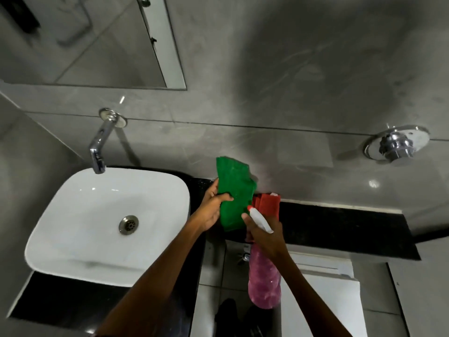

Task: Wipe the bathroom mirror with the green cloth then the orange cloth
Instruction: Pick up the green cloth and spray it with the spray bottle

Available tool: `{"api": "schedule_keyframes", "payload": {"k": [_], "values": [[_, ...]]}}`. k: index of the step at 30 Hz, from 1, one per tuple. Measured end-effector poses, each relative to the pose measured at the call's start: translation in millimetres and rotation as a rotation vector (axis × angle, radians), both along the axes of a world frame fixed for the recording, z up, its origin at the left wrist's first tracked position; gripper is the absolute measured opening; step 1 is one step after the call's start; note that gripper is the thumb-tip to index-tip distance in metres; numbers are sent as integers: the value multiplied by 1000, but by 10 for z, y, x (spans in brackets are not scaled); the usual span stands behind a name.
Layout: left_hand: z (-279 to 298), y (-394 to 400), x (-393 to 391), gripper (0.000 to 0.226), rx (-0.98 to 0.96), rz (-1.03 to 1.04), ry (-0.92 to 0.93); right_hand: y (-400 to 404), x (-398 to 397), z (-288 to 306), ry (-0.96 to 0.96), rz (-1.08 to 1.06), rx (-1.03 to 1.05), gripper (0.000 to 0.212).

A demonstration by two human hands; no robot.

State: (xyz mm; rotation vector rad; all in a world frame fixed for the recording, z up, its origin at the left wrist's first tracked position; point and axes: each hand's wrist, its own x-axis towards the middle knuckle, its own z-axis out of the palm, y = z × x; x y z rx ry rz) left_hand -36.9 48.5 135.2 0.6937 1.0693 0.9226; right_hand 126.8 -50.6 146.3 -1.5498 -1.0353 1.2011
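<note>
My left hand grips the green cloth, holding it upright above the black counter. My right hand is shut on a spray bottle filled with pink liquid; its white nozzle with a red tip points at the green cloth, almost touching it. The orange cloth lies folded on the counter against the wall, partly hidden behind the nozzle and the green cloth. The mirror hangs on the grey wall at the upper left, above the basin.
A white basin with a chrome wall tap sits to the left. The black counter runs right along the wall. A chrome wall valve is at the right. A white toilet cistern stands below the counter.
</note>
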Motion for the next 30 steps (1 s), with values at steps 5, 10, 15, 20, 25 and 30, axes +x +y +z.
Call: {"api": "schedule_keyframes", "payload": {"k": [5, 10, 15, 20, 25, 30], "values": [[130, 44, -24, 71, 15, -10, 9, 32, -26, 133, -60, 42, 64, 17], [94, 62, 63, 73, 10, 4, 19, 109, 77, 113, -29, 48, 49, 16], [-9, 75, 203, 70, -4, -4, 37, 92, 205, -77, -23, 48, 28, 40], [-107, 55, 343, 68, -20, -32, 72, 81, 305, -241, -36, 70, 101, 50], [-131, 1, 412, 73, -35, -56, 65, 120, 450, -382, -74, 108, 65, 13], [-150, -51, 498, 66, -95, -22, 59, 173, 840, -590, -215, 122, 58, 11]]}}
